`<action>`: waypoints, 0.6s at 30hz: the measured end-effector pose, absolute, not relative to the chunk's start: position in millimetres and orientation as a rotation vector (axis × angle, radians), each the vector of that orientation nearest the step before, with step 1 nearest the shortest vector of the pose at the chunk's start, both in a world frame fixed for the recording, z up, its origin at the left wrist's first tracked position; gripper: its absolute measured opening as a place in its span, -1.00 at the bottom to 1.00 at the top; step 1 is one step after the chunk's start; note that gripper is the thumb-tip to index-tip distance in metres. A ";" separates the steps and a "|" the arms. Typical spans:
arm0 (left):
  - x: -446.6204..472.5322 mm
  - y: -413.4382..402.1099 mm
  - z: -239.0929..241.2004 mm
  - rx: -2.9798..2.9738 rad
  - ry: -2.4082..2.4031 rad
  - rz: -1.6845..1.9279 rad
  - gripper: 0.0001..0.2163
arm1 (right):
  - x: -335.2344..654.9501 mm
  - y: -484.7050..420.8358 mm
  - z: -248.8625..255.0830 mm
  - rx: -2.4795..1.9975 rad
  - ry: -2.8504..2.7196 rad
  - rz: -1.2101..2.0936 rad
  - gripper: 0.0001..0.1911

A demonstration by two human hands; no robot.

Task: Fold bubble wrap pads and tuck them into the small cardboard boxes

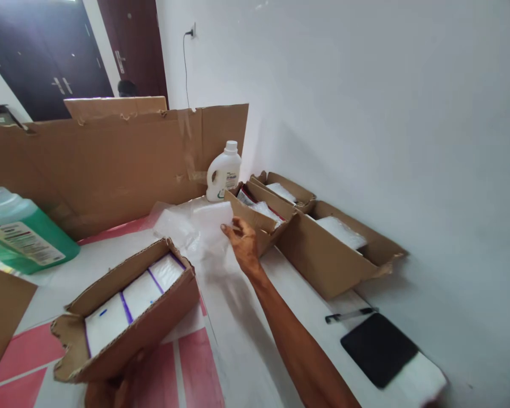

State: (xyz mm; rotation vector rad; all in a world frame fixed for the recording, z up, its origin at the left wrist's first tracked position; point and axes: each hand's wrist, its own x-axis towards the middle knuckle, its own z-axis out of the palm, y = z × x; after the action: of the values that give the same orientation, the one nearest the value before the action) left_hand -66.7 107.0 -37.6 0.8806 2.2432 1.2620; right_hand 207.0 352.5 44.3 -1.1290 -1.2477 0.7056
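Observation:
My right hand (243, 243) is stretched forward, thumb and fingers pinched on the edge of a clear plastic bag (215, 218). More crumpled clear plastic (175, 226) lies just left of it. Nearer to me, my left hand (110, 392) supports a small open cardboard box (153, 323) from below, mostly hidden behind its front wall. The box is tilted and contains several white packs (142, 292) with purple edges.
Open cardboard boxes (314, 249) with plastic-wrapped contents line the wall on the right. A white jug (224, 175) stands behind them. At left is a bottle of green liquid (25, 232). A cardboard panel (110, 164) closes off the back. A pen (351, 315) and black pad (379, 349) lie right.

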 end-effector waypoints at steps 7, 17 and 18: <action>-34.2 128.9 -17.4 1.036 2.073 1.322 -0.16 | 263.1 270.4 89.2 -0.960 -0.979 0.904 -0.62; -25.8 115.0 -21.5 1.388 1.898 1.357 -0.14 | 274.1 167.2 63.5 -1.142 -1.330 1.102 -0.58; -24.0 101.7 -22.4 1.387 1.986 1.351 -0.11 | 274.7 159.2 62.7 -1.194 -1.375 1.006 -0.59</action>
State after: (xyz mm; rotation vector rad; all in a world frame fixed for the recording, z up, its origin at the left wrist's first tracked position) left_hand -24.0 101.7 -22.4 1.3871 1.9865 1.3509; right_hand 274.7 159.2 62.7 -1.1940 -1.3748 1.0060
